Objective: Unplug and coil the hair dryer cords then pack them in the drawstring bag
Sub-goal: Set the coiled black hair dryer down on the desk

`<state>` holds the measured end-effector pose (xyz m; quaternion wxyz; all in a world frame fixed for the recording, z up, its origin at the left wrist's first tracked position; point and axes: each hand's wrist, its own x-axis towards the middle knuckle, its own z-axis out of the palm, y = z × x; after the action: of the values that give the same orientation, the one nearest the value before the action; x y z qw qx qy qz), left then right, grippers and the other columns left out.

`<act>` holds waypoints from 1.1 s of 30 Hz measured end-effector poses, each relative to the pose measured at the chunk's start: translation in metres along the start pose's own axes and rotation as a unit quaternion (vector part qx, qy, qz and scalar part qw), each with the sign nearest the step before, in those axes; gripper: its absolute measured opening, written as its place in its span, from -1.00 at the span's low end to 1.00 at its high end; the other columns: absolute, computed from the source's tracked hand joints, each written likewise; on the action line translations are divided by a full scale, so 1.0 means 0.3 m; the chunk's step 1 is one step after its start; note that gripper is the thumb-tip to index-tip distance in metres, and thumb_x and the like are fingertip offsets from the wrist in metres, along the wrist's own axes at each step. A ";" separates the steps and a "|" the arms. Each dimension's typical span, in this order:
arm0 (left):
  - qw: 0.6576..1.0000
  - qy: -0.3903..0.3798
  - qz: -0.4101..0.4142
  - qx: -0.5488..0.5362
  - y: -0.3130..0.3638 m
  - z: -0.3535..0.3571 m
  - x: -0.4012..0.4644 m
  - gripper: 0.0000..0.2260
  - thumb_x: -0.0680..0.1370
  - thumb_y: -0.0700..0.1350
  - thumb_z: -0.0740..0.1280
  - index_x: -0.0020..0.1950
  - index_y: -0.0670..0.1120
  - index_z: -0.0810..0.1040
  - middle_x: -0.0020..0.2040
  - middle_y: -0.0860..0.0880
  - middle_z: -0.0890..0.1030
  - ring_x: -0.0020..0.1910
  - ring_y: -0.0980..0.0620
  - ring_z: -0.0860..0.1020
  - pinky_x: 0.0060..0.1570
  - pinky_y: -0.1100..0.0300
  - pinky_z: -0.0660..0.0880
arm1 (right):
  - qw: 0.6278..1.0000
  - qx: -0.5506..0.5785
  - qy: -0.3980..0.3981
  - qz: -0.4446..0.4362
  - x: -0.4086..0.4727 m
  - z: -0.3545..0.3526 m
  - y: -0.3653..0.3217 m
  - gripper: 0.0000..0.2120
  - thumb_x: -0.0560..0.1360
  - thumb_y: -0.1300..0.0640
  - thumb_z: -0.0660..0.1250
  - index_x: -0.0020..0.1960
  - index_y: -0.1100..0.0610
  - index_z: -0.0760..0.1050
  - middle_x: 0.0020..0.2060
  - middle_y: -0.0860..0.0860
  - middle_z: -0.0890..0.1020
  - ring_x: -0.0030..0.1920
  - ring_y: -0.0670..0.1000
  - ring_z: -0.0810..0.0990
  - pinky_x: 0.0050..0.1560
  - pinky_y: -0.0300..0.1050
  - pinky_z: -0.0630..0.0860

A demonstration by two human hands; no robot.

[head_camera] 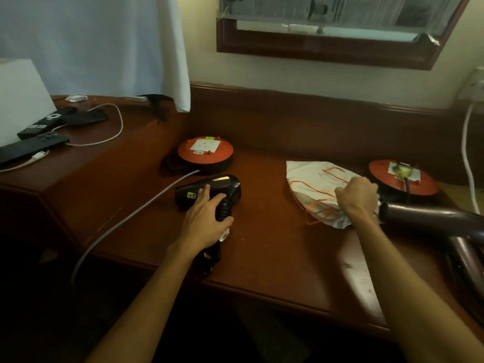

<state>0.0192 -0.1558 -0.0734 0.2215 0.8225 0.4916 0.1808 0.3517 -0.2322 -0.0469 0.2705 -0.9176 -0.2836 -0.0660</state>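
Note:
A black hair dryer (pixel 220 186) lies on the wooden desk (pixel 275 247), its ribbed handle under my left hand (pixel 205 218), whose fingers and thumb curl round it. Its dark cord bundle (pixel 210 255) sits at the desk's front edge. To the right lies a white drawstring bag (pixel 314 187) with orange strings; my right hand (pixel 357 195) grips its near edge. A dark maroon hair dryer (pixel 429 216) lies at the far right, nozzle pointing toward the bag.
Two orange-topped cable reels stand behind: one (pixel 205 150) at centre with a grey cable (pixel 136 213) running off the desk, one (pixel 403 179) at right. A white cable (pixel 467 158) hangs from a wall socket. Phones, a remote (pixel 39 124) and a charger lead lie at left.

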 end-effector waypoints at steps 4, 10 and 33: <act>0.998 -0.006 -0.016 -0.066 0.016 -0.028 -0.003 -0.36 0.56 0.08 0.41 0.59 0.02 0.26 0.66 -0.04 -0.01 0.63 -0.02 -0.06 0.53 -0.07 0.07 | 0.987 0.056 0.094 -0.116 -0.127 0.029 -0.057 -0.84 0.50 0.13 0.33 -0.09 0.24 0.52 -0.05 0.21 0.58 0.06 0.25 0.48 0.09 0.15 0.42; 0.990 0.056 -0.043 -0.125 0.009 0.003 -0.187 -0.39 0.58 0.03 0.41 0.57 -0.03 0.28 0.57 0.07 0.27 0.48 0.01 0.35 0.25 0.28 0.27 | 0.905 0.247 -0.154 -0.309 -0.371 0.083 -0.341 -0.64 0.60 0.02 0.32 0.36 0.06 0.45 0.27 0.05 0.49 0.30 0.03 0.44 0.29 -0.04 0.44; 0.974 0.151 0.036 -0.166 -0.201 0.060 -0.008 -0.51 0.57 -0.13 0.40 0.50 -0.07 0.44 0.48 -0.01 0.45 0.42 0.24 0.34 0.30 0.59 0.20 | 0.891 0.335 -0.191 -0.238 -0.373 0.434 -0.519 -0.47 0.59 -0.13 0.28 0.53 -0.15 0.29 0.54 -0.01 0.26 0.51 0.02 0.26 0.41 0.00 0.36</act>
<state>-0.0166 -0.1361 -0.1212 0.2714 0.7549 0.4526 0.3894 0.1679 -0.1092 -0.1163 0.4788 -0.6721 -0.5452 0.1474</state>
